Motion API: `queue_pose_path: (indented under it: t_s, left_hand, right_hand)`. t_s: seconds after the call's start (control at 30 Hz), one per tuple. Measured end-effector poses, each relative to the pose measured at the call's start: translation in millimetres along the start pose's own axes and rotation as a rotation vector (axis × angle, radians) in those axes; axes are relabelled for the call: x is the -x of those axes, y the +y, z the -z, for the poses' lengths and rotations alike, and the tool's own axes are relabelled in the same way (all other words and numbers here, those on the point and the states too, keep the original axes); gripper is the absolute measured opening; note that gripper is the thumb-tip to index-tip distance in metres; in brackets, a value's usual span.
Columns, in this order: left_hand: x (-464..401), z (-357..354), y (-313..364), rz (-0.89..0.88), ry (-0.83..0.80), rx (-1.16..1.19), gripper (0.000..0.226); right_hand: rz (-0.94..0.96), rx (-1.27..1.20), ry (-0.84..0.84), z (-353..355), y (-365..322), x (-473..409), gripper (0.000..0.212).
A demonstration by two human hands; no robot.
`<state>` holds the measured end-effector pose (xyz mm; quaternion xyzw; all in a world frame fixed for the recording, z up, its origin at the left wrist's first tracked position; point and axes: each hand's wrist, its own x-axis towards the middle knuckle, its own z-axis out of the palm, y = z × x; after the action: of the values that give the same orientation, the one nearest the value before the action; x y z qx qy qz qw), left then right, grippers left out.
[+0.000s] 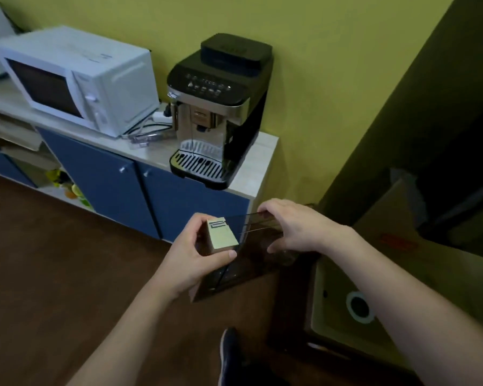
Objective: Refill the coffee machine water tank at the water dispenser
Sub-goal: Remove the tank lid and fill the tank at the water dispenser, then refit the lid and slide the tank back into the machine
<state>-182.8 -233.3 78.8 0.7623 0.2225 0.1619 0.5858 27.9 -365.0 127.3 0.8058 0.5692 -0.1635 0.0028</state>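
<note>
I hold the clear, dark-tinted water tank [251,263] in front of me, below the cabinet's right end. My left hand [198,252] grips its pale front handle block [222,236]. My right hand [296,227] grips the tank's far upper rim. The black and silver coffee machine [221,112] stands on the cabinet top, above and behind the tank, with its drip tray facing me. Whether the tank holds water cannot be told. No water dispenser is recognisable in view.
A white microwave [76,79] sits left of the machine, with cables [148,132] between them. The cabinet [262,168] has blue doors and open shelves at left. A cardboard box [402,235] and a pale panel with a round hole [359,306] lie right. My shoe [229,349] is on the brown floor.
</note>
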Motion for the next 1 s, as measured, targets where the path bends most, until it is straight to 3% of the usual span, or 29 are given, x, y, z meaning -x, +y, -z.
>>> queue_pose_path:
  t_s: [0.23,0.43,0.7,0.87,1.0]
  left_hand:
    - [-143,-5,-11,0.080,-0.065,-0.315,0.052]
    - [-251,-44,-12,0.125,0.118,-0.304,0.058]
    - [-338,-73,-39,0.148,0.207,-0.341,0.064]
    - [-351,-68,-61,0.159,0.206,-0.351,0.067]
    - [-348,-56,-61,0.178,0.068,-0.306,0.079]
  right_hand:
    - [0.048,0.142,-0.005,43,90,-134,0.077]
    - [0.129,0.229,0.031,81,169,-234,0.062]
    - [0.159,0.430,-0.017,87,221,-320,0.071]
    - [0.128,0.345,0.003,67,223,-337,0.079]
    - [-0.049,0.207,0.022,70,210,-313,0.095]
